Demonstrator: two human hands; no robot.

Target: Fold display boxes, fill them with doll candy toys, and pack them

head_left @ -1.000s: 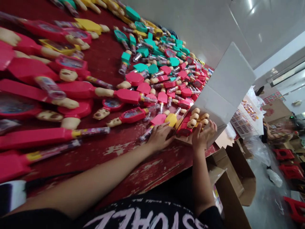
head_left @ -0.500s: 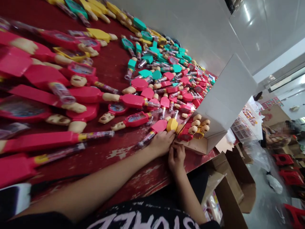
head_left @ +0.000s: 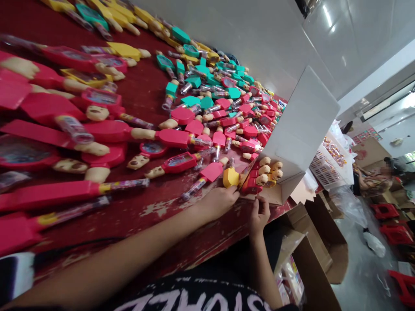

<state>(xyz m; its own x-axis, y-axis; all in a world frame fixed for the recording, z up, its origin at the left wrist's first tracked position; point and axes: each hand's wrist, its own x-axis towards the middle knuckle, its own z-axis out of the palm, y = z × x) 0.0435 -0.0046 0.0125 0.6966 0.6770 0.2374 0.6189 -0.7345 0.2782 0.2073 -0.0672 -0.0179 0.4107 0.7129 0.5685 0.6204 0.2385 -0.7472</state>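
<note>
Several dog-headed toys (head_left: 263, 179), red and yellow, sit packed in the box (head_left: 296, 125) at the right of the tabletop (head_left: 162, 207), flap up; their lower ends are hard to make out. Left hand (head_left: 216, 204) is just beside the box, fingers curled, tips partly out of sight by a loose yellow toy (head_left: 231, 177); can't tell if it has a grip. Right hand (head_left: 259, 216) is at the box's front edge, thumb and forefinger nearly together, other fingers folded; can't tell if anything is pinched. Pink toy (head_left: 212, 172) lies near the left hand, clear tube angled away from the box. Loose toys at far left are cut off by the frame; the far red and green ones blur into a heap. Materials: glossy plastic paddle-shaped bodies, matte beige heads, clear tubes. Tabletop paint is red, worn to pale patches. White object (head_left: 19, 270) lower left is cropped, can't identify. Brown cardboard carton (head_left: 314, 276) sits below, contents half hidden. White lattice basket (head_left: 326, 170) beyond holds small wrapped pieces.
</note>
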